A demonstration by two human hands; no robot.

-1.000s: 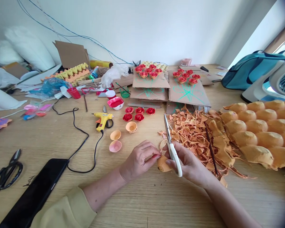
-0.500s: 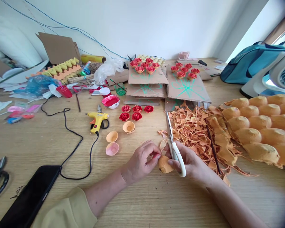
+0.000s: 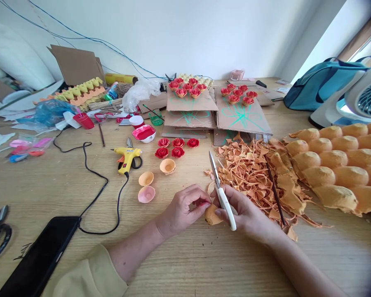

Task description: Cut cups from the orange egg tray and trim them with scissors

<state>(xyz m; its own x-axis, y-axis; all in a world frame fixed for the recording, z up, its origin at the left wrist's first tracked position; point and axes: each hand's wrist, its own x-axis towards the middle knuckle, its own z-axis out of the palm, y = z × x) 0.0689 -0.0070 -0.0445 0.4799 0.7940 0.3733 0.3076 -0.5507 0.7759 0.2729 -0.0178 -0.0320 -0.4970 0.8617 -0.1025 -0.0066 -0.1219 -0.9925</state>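
My left hand (image 3: 185, 208) pinches the edge of an orange egg-carton cup (image 3: 212, 215), held just above the table. In my right hand (image 3: 243, 210) are white-handled scissors (image 3: 224, 202), blades pointing up and away; the right thumb rests against the cup too. Between the hands, a thin curl of carton is partly hidden by the scissors. To the left stand three loose cups, among them a pink cup (image 3: 146, 194) and an orange cup (image 3: 167, 166). Several red carton roses (image 3: 178, 152) lie behind them.
Orange scraps (image 3: 245, 173) are heaped right of my hands, beside a large egg tray (image 3: 334, 159). A yellow glue gun (image 3: 128, 159), a black phone (image 3: 40, 255) and black scissors (image 3: 0, 233) lie left. Cardboard sheets (image 3: 243, 117) with roses and a bowl of red paint (image 3: 144, 133) stand behind.
The scissors have turned in my right hand, their tips swinging slightly left and the handle now seen more edge-on. The cup has shifted slightly left; my left hand keeps its pinch.
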